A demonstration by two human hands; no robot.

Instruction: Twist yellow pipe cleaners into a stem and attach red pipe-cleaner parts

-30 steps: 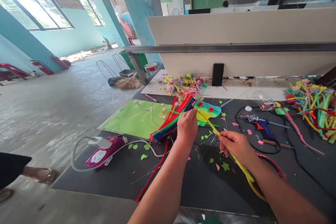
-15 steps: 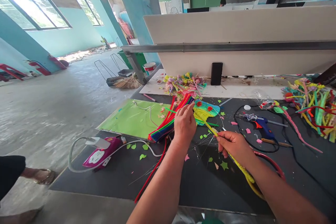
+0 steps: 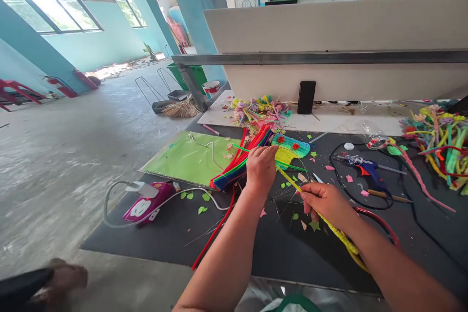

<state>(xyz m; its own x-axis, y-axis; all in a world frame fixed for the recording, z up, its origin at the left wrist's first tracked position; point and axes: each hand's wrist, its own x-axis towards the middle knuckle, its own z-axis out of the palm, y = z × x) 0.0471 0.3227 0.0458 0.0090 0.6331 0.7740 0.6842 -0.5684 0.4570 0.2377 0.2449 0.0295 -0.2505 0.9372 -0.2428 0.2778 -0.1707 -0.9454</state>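
Now that the fuzzy yellow strand has shifted below the flat turquoise-and-yellow piece, it's lined up between hands; right hand pinches it, left hand's grip, can't tell.

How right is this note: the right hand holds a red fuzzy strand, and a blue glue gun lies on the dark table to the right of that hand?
Not quite: the head view shows the right hand holding a yellow fuzzy strand, not a red one. A blue glue gun does lie on the dark table to the right of that hand.
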